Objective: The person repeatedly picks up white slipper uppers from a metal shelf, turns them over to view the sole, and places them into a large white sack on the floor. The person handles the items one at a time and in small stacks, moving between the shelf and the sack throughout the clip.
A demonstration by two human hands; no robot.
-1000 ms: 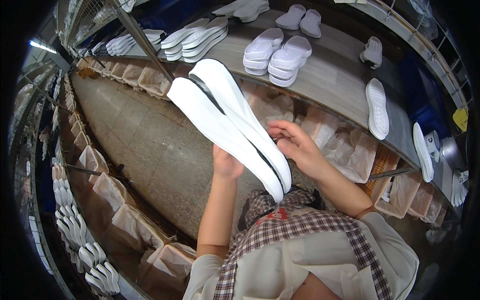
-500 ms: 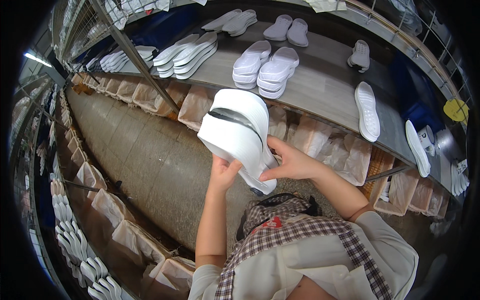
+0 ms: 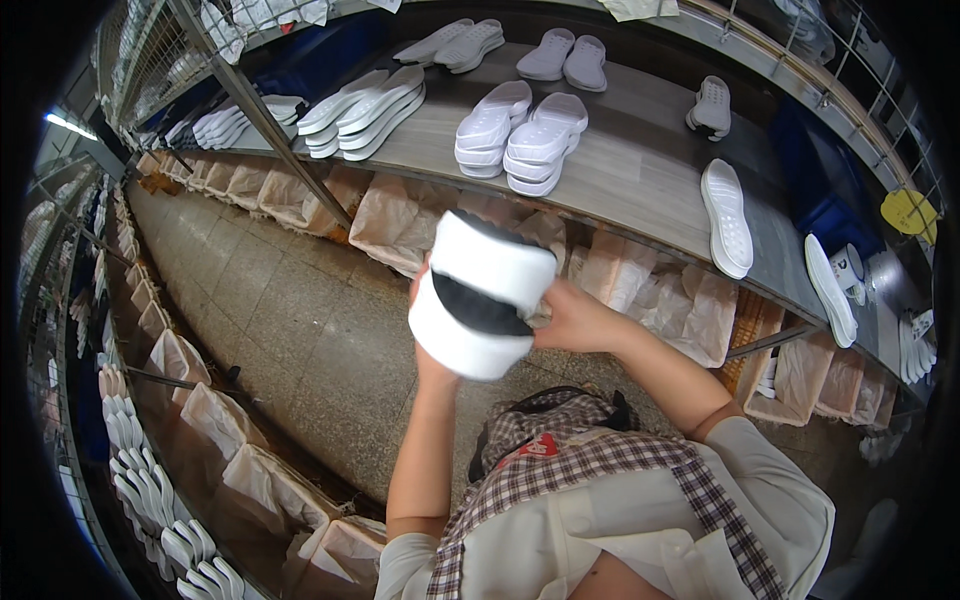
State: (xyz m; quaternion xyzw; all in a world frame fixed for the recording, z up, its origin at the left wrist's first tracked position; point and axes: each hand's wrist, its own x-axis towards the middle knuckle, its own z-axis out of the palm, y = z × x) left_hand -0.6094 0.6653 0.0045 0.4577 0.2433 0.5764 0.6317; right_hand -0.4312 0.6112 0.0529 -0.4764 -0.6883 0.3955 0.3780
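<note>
A pair of white shoe soles (image 3: 492,262) is held out in front of my body, tilted so their ends face me. Black surfaces show between the two soles and along the upper edge; motion blurs them slightly. My left hand (image 3: 436,366) is closed round their left side, its fingers mostly hidden behind the lower sole. At the right side my right hand (image 3: 580,318) grips them, with its fingertips out of sight behind the soles. Beyond, stacked white soles (image 3: 540,140) rest on a grey shelf board (image 3: 640,170).
More white soles (image 3: 370,112) lie along the shelf, one single sole (image 3: 727,218) near its right front edge. Lined bins (image 3: 392,215) stand below it. Another row of lined bins (image 3: 285,485) and a rack with soles (image 3: 140,475) run down the left. Blue crates (image 3: 815,170) sit at the back.
Both hands have turned the soles, so their ends and black surfaces now face me. The soles have come slightly lower, and the view has shifted a little.
</note>
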